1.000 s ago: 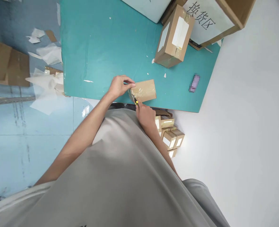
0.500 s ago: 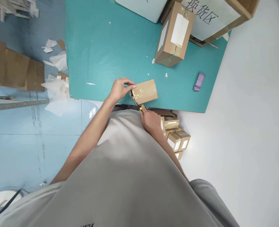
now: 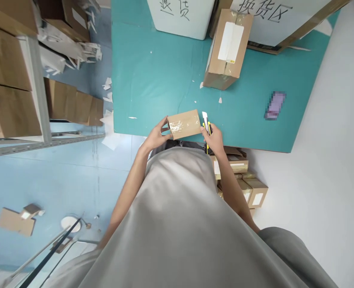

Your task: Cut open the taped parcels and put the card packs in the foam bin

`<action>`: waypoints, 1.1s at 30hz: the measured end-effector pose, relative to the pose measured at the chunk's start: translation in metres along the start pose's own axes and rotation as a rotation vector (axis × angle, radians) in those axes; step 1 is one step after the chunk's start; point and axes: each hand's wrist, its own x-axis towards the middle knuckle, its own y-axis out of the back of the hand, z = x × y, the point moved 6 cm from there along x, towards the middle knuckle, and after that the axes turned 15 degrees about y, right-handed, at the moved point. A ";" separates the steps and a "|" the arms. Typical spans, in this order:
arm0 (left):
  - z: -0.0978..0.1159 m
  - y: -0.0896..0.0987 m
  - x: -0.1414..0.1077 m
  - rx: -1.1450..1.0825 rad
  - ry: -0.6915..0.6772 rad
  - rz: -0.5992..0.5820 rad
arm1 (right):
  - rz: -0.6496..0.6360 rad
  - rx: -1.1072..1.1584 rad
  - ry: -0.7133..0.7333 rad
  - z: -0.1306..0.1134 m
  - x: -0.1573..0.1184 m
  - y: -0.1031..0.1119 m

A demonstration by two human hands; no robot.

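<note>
A small brown cardboard box point(image 3: 185, 123) with shiny clear tape at its left end lies at the front edge of the green table point(image 3: 153, 88). My left hand point(image 3: 158, 135) grips the box's left end, thumb and fingers on opposite sides. In my right hand point(image 3: 213, 138) is a yellow and black utility knife point(image 3: 206, 125), its blade out and pointing away from me. The right thumb and fingertips come close to the box's right end; whether they touch it I cannot tell.
A taller taped carton point(image 3: 227, 48) with a white label stands farther back, beside a white bin point(image 3: 183, 20) and a large box with writing point(image 3: 267, 24). A blurred purple object point(image 3: 275, 105) lies at right. Stacked cartons point(image 3: 256, 192) sit below the table; shelving point(image 3: 39, 88) stands left.
The knife has left the box's taped left end and moved right, its blade now pointing away from me. My left hand has shifted around the box's left end. The whole view has shifted.
</note>
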 end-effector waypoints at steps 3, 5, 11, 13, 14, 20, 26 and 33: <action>0.005 -0.005 0.005 0.005 -0.002 0.042 | -0.031 0.067 0.011 0.002 -0.003 -0.003; 0.008 -0.008 0.011 0.028 0.008 0.079 | -0.046 0.056 -0.006 -0.001 -0.004 0.001; 0.012 -0.011 0.022 0.045 0.081 0.218 | -0.079 -0.032 -0.027 -0.010 0.005 0.014; 0.017 -0.013 0.026 0.058 0.075 0.221 | -0.074 -0.040 -0.013 -0.009 0.010 0.017; 0.019 -0.013 0.027 0.070 0.060 0.219 | -0.072 -0.043 -0.005 -0.007 0.013 0.018; 0.021 -0.010 0.037 0.048 0.042 0.289 | -0.082 -0.119 0.032 0.003 0.022 0.020; 0.011 -0.014 0.040 -0.023 0.096 0.218 | -0.106 -0.083 0.051 0.004 0.024 0.024; 0.031 -0.031 0.038 0.173 0.122 0.299 | -0.093 -0.176 0.041 0.000 0.035 0.045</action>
